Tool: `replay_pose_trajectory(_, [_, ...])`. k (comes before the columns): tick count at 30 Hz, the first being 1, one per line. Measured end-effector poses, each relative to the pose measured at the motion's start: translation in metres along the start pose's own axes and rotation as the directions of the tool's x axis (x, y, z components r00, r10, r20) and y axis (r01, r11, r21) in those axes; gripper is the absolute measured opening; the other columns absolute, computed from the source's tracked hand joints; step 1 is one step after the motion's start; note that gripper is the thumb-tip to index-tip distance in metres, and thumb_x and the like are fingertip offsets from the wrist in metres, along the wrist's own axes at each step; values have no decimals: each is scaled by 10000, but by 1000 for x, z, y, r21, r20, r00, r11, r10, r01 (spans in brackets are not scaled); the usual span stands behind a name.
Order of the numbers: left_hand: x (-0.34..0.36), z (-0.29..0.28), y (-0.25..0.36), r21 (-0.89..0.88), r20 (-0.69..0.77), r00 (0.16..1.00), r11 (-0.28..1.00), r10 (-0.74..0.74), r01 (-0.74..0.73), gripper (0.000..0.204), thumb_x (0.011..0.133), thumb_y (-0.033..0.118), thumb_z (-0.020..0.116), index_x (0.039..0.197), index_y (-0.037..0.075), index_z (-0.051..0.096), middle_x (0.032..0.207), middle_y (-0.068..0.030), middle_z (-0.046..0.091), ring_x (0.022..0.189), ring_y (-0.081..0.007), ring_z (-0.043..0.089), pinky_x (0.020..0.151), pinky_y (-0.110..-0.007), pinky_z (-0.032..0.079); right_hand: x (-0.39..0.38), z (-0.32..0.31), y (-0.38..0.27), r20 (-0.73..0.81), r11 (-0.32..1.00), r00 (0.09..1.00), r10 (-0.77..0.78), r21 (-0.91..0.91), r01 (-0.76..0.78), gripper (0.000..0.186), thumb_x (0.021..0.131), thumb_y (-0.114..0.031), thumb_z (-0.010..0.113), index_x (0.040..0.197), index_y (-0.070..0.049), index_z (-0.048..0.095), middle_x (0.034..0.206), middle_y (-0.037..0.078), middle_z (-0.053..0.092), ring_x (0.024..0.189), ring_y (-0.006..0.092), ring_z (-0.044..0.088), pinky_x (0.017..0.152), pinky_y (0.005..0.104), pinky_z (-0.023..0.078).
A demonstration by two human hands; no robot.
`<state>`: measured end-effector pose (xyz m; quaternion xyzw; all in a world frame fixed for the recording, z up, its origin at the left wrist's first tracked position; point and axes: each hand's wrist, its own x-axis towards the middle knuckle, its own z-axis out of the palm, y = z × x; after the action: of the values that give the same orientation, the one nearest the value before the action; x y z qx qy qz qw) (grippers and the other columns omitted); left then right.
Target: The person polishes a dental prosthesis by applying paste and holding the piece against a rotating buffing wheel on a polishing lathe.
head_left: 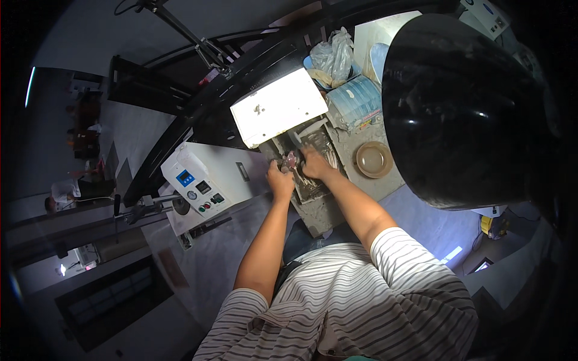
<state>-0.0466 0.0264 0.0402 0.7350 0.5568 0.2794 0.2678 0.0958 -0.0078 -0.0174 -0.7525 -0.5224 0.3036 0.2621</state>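
Note:
Both my hands meet over a dusty grey tray (310, 194), just below a brightly lit white hood (280, 107). A small pink, lumpy piece (292, 159) lies between them; its exact kind is too small to make out. My left hand (280, 182) is closed, thumb and fingers gripping the piece from the left. From the right, my right hand (315, 162) has its fingers bent against the same piece, with the fingertips partly hidden. Behind the fingers, under the hood's edge, is a dark grey machine part (295, 137). Several thin pale sticks (331, 157) lie in the tray, beside my right hand.
A round brown bowl (373, 160) stands right of the tray. Beyond it are a blue-and-white box (355, 103) and a clear plastic bag (333, 59). On the left is a white control unit (194, 185) with dials. A large black dome (463, 114) overhangs the right side.

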Motion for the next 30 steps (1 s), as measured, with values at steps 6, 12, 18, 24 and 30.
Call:
replay_pose_trajectory(6, [-15,-5,-23,58,-83,991,994,101,-96,193,748,-16,545,928,-74,584,642,-201,561,555,-338,559,568,-434,435,-49,-17,-29,424,990,899,-107,-35,134,521,752,-90,514,1264,-44,593,1191,293,597,1095,392,606,999,424,460])
replay_pose_trajectory(12, [-14,5,-16,98,-65,989,987,134,-127,228,759,-5,546,959,-107,586,664,-221,572,570,-340,573,582,-416,448,-64,-37,-25,39,938,996,79,336,-88,429,743,-117,554,1140,16,643,981,295,658,980,420,643,918,417,497])
replay_pose_trajectory(18, [-5,6,9,-171,110,980,968,-168,185,189,746,9,549,899,-86,608,820,-289,638,794,-448,625,734,-469,476,-65,-21,-22,-302,901,878,-372,112,420,443,815,-132,535,1201,84,562,1099,303,633,1034,439,620,942,461,467])
replay_pose_trajectory(24, [14,7,28,-109,59,966,961,-250,255,116,697,-15,557,794,-77,576,706,-266,613,706,-439,621,665,-466,470,-19,-17,-15,-35,761,923,384,578,-294,312,851,-108,550,1026,132,643,1056,303,655,982,421,636,867,438,478])
replay_pose_trajectory(30, [47,54,-2,-214,-59,962,945,-267,249,105,707,-27,588,796,-83,594,701,-240,629,646,-375,626,649,-434,477,10,-23,-32,136,166,806,576,946,-278,341,831,-97,596,1091,125,587,1011,220,651,866,289,624,789,395,482])
